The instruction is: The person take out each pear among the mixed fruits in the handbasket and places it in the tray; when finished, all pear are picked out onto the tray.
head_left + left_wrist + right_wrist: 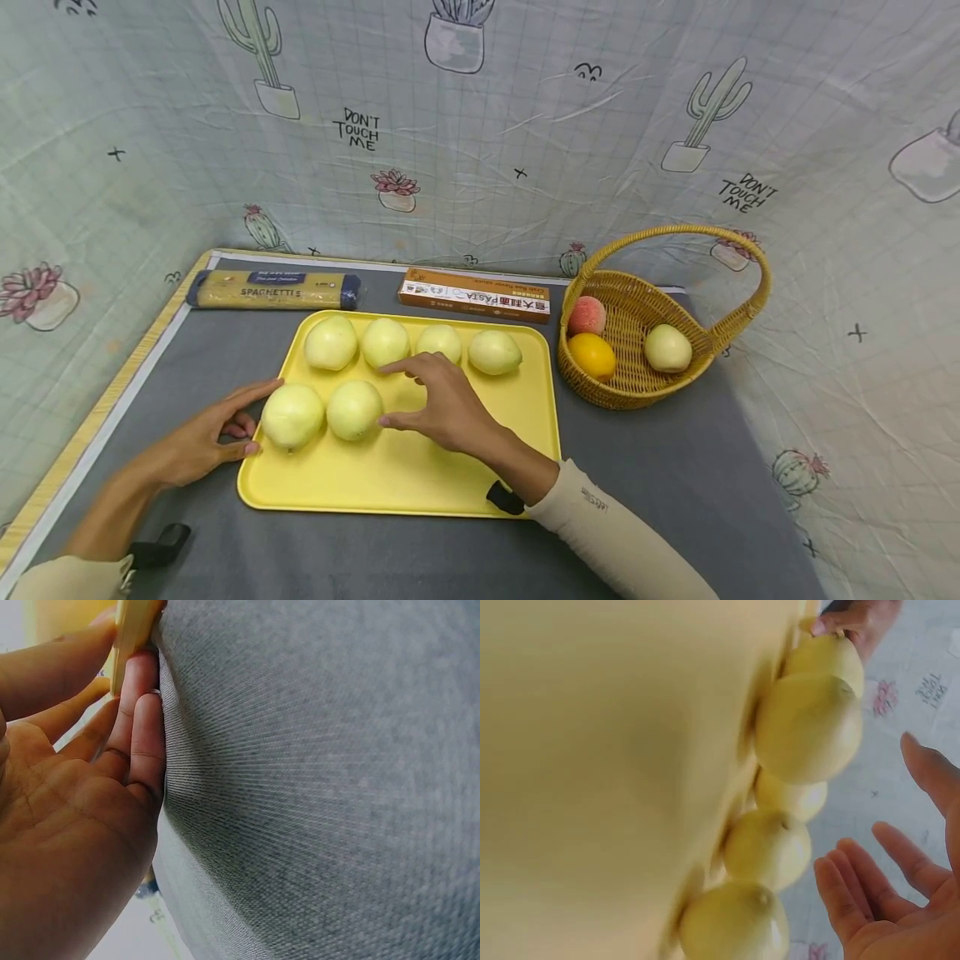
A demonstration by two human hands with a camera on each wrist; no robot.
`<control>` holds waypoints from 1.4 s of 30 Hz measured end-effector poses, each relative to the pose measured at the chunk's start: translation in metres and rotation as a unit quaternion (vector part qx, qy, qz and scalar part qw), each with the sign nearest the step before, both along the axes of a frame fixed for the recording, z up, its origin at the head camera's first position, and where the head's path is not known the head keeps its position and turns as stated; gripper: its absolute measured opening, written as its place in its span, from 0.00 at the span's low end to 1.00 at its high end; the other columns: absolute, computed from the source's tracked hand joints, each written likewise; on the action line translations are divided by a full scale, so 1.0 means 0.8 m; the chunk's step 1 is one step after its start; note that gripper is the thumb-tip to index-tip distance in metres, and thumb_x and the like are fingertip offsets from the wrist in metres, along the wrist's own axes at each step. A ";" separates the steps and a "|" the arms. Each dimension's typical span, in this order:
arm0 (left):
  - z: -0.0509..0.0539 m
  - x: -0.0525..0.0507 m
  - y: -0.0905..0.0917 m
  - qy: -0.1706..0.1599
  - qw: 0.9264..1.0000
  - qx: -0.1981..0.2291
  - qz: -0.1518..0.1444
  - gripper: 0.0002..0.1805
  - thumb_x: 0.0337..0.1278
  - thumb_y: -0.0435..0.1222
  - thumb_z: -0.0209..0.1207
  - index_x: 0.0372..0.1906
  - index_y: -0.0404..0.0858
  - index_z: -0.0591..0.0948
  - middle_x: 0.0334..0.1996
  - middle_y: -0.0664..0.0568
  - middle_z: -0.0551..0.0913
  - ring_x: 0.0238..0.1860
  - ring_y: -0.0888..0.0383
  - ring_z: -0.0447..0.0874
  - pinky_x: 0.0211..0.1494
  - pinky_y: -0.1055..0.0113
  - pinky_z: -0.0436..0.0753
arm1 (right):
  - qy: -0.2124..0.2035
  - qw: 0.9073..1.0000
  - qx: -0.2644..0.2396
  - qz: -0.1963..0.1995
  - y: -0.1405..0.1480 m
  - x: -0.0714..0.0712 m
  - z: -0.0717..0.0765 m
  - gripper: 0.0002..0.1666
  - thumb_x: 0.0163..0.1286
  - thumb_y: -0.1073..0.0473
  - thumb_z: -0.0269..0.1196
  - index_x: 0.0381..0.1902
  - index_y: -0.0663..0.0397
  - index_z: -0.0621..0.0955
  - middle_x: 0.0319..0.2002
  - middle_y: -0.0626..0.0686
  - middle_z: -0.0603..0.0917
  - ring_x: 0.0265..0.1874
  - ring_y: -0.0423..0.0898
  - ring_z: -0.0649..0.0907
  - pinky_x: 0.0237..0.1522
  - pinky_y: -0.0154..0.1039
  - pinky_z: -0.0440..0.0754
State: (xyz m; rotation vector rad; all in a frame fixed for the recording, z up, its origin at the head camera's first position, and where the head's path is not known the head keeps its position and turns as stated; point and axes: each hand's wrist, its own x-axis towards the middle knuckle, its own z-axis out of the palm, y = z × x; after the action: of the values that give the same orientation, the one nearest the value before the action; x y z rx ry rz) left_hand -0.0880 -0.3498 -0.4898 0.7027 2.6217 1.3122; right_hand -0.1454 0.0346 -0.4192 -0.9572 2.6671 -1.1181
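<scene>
A yellow tray (pixel 420 492) holds several round, pale yellow-green pears, some in a back row and two at the front left. My left hand (pixel 198 437) holds the tray's left rim, thumb and fingertips against it beside the front-left pear (pixel 292 415). In the left wrist view, the fingers (pixel 124 724) lie along the tray's edge, close to the grey cloth. Over the middle of the tray, my right hand (pixel 450 404) has thumb and fingers spread, with nothing between them. Its thumb is beside the second front pear (pixel 354 410); the right wrist view shows a gap between fingers and pears.
A wicker basket (pixel 637 392) with a tall handle stands right of the tray, holding a peach (pixel 587 315), an orange (pixel 592 357) and a pale yellow fruit (pixel 667 348). Behind the tray lie a spaghetti packet (pixel 273 290) and a pasta box (pixel 474 295), before a patterned curtain.
</scene>
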 end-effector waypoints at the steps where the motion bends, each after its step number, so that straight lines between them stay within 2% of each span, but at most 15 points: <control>1: 0.000 0.000 0.000 0.001 1.000 0.000 0.000 0.50 0.61 0.24 0.69 0.85 0.35 0.58 0.67 0.78 0.62 0.40 0.60 0.76 0.47 0.76 0.78 | -0.001 1.000 -0.008 -0.004 0.005 0.000 0.002 0.37 0.61 0.44 0.81 0.67 0.39 0.83 0.61 0.45 0.85 0.53 0.45 0.81 0.57 0.43 0.77; 6: -0.001 0.000 0.000 0.001 1.000 0.005 -0.002 0.49 0.61 0.24 0.69 0.85 0.35 0.58 0.66 0.77 0.63 0.39 0.60 0.76 0.47 0.76 0.78 | 0.001 0.999 -0.039 -0.038 0.036 -0.003 0.010 0.37 0.60 0.46 0.82 0.67 0.41 0.84 0.61 0.46 0.85 0.56 0.48 0.83 0.59 0.48 0.80; 10: -0.002 0.000 -0.001 -0.002 1.000 0.007 -0.003 0.50 0.61 0.24 0.69 0.85 0.35 0.58 0.66 0.77 0.63 0.39 0.60 0.76 0.47 0.75 0.78 | 0.018 0.996 -0.055 -0.068 0.063 -0.007 0.018 0.38 0.58 0.47 0.83 0.66 0.42 0.85 0.60 0.48 0.86 0.56 0.50 0.84 0.60 0.47 0.83; 13: -0.001 0.001 -0.001 -0.002 1.000 0.006 -0.003 0.50 0.61 0.24 0.70 0.85 0.35 0.58 0.66 0.77 0.63 0.40 0.61 0.76 0.47 0.75 0.78 | 0.031 0.993 -0.075 -0.091 0.085 -0.009 0.024 0.37 0.57 0.49 0.84 0.65 0.42 0.86 0.59 0.48 0.87 0.57 0.50 0.85 0.63 0.47 0.83; 19: 0.000 0.002 -0.002 -0.003 1.000 0.003 -0.002 0.50 0.61 0.24 0.70 0.85 0.36 0.58 0.65 0.77 0.64 0.40 0.61 0.77 0.48 0.76 0.78 | 0.043 0.987 -0.105 -0.118 0.132 -0.015 0.034 0.36 0.58 0.52 0.84 0.65 0.44 0.85 0.61 0.49 0.86 0.62 0.52 0.84 0.66 0.54 0.81; 23: -0.001 0.001 -0.002 -0.006 1.000 0.002 -0.002 0.50 0.61 0.25 0.70 0.85 0.36 0.58 0.66 0.77 0.63 0.40 0.60 0.76 0.48 0.75 0.78 | 0.050 0.983 -0.103 -0.143 0.163 -0.020 0.040 0.37 0.57 0.55 0.84 0.65 0.46 0.85 0.62 0.51 0.86 0.63 0.54 0.84 0.67 0.55 0.80; 27: 0.000 0.001 -0.002 -0.007 1.000 0.003 -0.002 0.50 0.62 0.25 0.70 0.85 0.35 0.58 0.66 0.78 0.62 0.40 0.60 0.76 0.47 0.74 0.79 | 0.057 0.980 -0.100 -0.162 0.195 -0.029 0.038 0.37 0.58 0.57 0.83 0.66 0.49 0.84 0.63 0.54 0.85 0.63 0.56 0.84 0.68 0.57 0.79; 35: -0.002 0.001 -0.002 -0.007 1.000 0.002 -0.001 0.51 0.61 0.25 0.70 0.85 0.36 0.57 0.65 0.77 0.63 0.39 0.60 0.76 0.47 0.74 0.79 | 0.046 0.968 -0.066 -0.236 0.255 -0.039 0.040 0.36 0.61 0.52 0.82 0.65 0.54 0.84 0.62 0.58 0.86 0.64 0.61 0.83 0.67 0.63 0.77; 42: -0.002 0.001 -0.003 -0.003 1.000 0.001 -0.002 0.51 0.61 0.24 0.70 0.85 0.36 0.58 0.62 0.74 0.66 0.39 0.60 0.76 0.47 0.74 0.79 | 0.043 0.955 -0.033 -0.290 0.298 -0.048 0.039 0.37 0.63 0.47 0.80 0.67 0.53 0.83 0.65 0.59 0.84 0.66 0.61 0.82 0.68 0.63 0.77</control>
State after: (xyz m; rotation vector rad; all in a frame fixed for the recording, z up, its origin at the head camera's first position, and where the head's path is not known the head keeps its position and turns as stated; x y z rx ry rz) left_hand -0.0874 -0.3518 -0.4912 0.7031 2.6138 1.3152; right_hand -0.1841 0.2732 -0.3881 -0.2138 3.0972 -1.2810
